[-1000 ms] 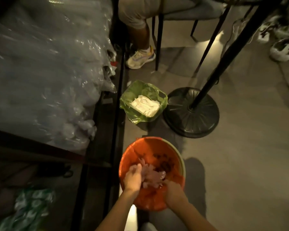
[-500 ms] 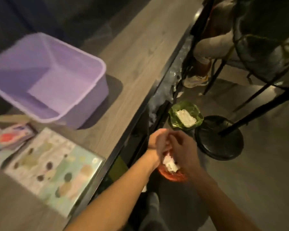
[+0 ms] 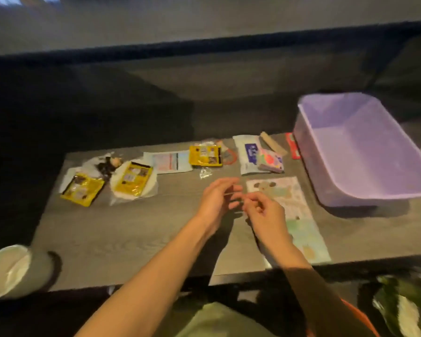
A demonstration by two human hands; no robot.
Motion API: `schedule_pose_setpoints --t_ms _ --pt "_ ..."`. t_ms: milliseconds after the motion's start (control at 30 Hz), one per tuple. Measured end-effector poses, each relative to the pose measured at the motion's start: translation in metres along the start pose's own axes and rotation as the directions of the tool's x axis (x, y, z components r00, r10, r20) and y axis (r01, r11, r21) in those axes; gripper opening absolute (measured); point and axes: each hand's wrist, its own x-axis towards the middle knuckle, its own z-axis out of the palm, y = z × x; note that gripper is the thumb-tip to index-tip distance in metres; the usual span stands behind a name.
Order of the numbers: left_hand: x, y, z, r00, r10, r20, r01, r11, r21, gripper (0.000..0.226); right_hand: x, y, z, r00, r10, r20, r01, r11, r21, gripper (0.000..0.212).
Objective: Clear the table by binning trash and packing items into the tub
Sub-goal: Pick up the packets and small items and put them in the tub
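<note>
Both hands — left hand (image 3: 218, 199), right hand (image 3: 265, 211) — hover empty, fingers loosely open, over the worktop (image 3: 131, 234); next, likely grab a yellow packet (image 3: 206, 155) for the purple tub (image 3: 365, 152).

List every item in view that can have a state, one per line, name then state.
purple tub: upright on the table, nothing visible inside.
white cup: at the table's left edge, tilted, contents unclear.
yellow packets: three, lying flat, appear torn open.
white wipes pack: flat, looks closed.
left hand: above the table, fingers loosely open.
right hand: fingers curled, seemingly empty.
</note>
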Motion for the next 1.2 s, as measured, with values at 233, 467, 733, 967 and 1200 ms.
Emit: schedule_pose_setpoints --t_ms 233,467,733,967,1200 --pt "0.000 0.028 -0.167 0.932 0.007 -0.362 -0.089 0.974 -0.210 0.014 0.033 -0.028 0.153 0.915 -0.073 0.398 0.204 0.933 -0.298 0.016" --pt "0.003 0.043 -0.252 0.788 -0.014 -0.615 -0.224 0.925 -0.307 0.020 0.065 -0.051 0.266 0.809 -0.198 0.553 0.517 0.688 -0.510 0.055" --pt "0.020 0.055 -0.277 0.824 -0.005 -0.567 -0.253 0.891 -0.377 0.019 0.076 -0.057 0.278 0.798 -0.284 0.531 0.570 0.641 -0.514 0.026" --pt "0.029 0.054 -0.274 0.974 -0.136 -0.182 -0.009 0.779 -0.627 0.061 0.042 -0.089 0.245 0.717 -0.232 0.657 0.400 0.909 -0.115 0.029" --pt "0.035 0.061 -0.278 0.972 -0.169 -0.162 0.024 0.760 -0.650 0.051 0.093 -0.069 0.243 0.898 -0.144 0.415 0.307 0.881 -0.360 0.036"
